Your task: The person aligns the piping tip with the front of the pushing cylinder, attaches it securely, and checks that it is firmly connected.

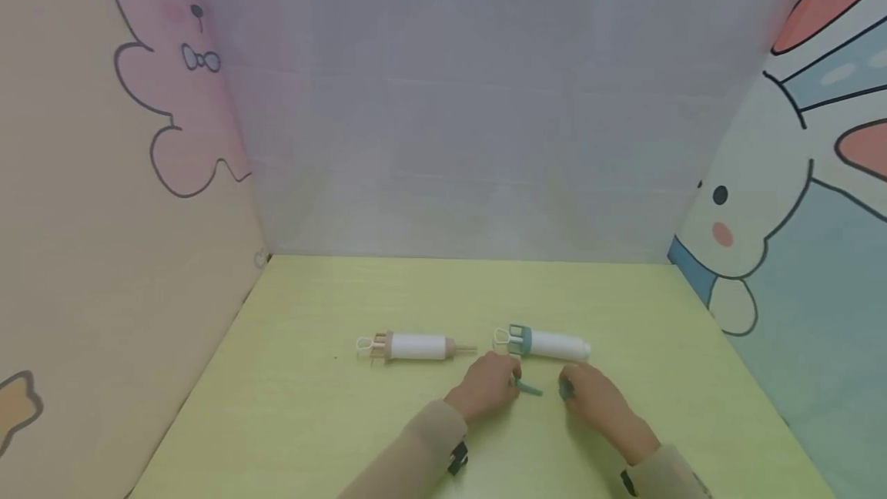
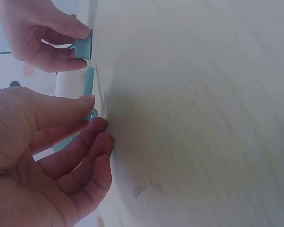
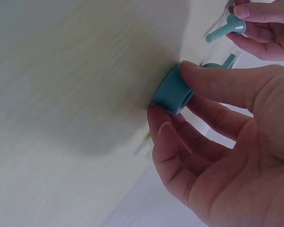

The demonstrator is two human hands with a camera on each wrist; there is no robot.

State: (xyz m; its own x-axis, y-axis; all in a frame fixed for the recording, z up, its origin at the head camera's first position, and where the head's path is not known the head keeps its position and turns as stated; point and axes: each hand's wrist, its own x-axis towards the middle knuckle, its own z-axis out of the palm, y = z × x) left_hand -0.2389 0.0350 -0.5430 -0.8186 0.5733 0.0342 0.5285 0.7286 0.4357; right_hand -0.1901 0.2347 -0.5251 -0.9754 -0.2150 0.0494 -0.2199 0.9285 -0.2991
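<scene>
Yellow table (image 1: 312, 406), teal cap (image 3: 173, 92) in right hand (image 3: 227, 142)

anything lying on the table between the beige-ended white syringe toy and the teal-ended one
Nothing: in the head view, bare yellow-green tabletop separates the beige-ended white syringe toy from the teal-ended white syringe toy.

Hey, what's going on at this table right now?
A person is working on a yellow-green table with both hands. The left hand pinches a small teal nozzle, and the right hand pinches a teal ring cap against the tabletop. Just behind the hands lies a white syringe-like tube with a teal collar. A second one with a tan collar lies to its left, untouched.
</scene>
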